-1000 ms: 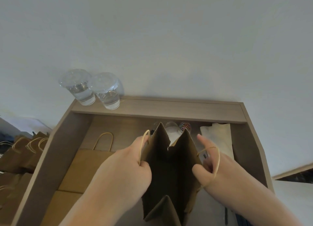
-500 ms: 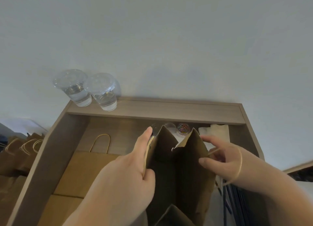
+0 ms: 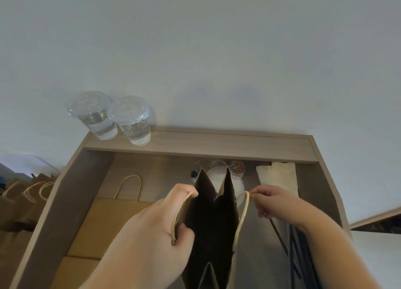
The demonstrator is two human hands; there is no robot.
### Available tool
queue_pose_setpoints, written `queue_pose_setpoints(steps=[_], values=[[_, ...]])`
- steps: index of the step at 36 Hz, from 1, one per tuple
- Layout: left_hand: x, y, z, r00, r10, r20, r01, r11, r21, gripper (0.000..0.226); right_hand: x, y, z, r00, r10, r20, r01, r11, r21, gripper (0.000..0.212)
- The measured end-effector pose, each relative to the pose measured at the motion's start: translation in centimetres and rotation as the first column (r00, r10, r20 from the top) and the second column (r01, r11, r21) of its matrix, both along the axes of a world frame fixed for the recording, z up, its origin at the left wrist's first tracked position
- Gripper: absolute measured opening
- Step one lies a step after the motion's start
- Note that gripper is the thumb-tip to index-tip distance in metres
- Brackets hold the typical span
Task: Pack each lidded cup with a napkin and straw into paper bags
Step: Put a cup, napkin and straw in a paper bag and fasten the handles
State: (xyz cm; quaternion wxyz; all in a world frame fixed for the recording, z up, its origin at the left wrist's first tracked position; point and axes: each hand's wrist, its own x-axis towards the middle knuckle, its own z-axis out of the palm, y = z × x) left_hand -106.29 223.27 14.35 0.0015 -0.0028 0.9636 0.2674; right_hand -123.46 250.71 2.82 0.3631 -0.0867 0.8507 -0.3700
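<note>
on the left hand the fingers curl tight round one side of the brown paper bag. on the right hand the fingers now pinch the string handle; a moment ago they lay against the bag's side. this pull keeps the mouth open, so i think it is ready to fill. inside looks dark and i see nothing in it. two lidded cups of water wait on the wooden ledge, well apart. napkins and dark straws lie near. a small jar holds coloured clips.
</note>
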Motion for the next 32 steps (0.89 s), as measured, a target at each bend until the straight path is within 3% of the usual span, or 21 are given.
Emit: queue_pose_setpoints(steps=[5,10,16,21,26,29,32], values=[[0.0,-0.5,-0.1,1.000,0.001,-0.009,-0.002,1.000,-0.029,0.060,1.0,-1.2,-1.6,0.994,-0.065,-0.084,0.077,0.986,0.146,0.020],[0.0,-1.1,-0.4,0.999,-0.042,-0.023,0.042,0.999,-0.015,0.074,3.2,-0.3,-1.0,0.979,-0.154,-0.129,0.168,0.981,0.100,0.021],[0.4,-3.1,-0.7,0.999,-0.020,-0.040,0.023,0.997,0.076,0.074,4.3,-0.6,2.0,0.948,-0.223,-0.225,0.232,0.973,0.014,0.017],[1.7,-5.7,-0.9,1.000,0.008,0.003,-0.009,0.983,0.183,0.086,2.8,-6.3,7.8,0.862,-0.220,-0.456,0.186,0.975,-0.119,0.019],[2.7,-8.0,-1.6,0.997,0.073,-0.020,-0.065,0.964,0.259,0.096,0.2,-16.0,14.3,0.783,-0.076,-0.618,-0.038,0.985,-0.170,0.018],[3.2,-9.0,-2.4,0.995,0.100,-0.025,-0.087,0.944,0.317,0.094,-1.5,-22.9,16.5,0.735,0.024,-0.678,-0.117,0.989,-0.092,0.049],[3.6,-10.1,-3.4,0.993,0.112,-0.038,-0.088,0.913,0.398,0.089,-2.7,-29.1,17.1,0.751,0.132,-0.647,-0.172,0.985,0.002,0.088]])
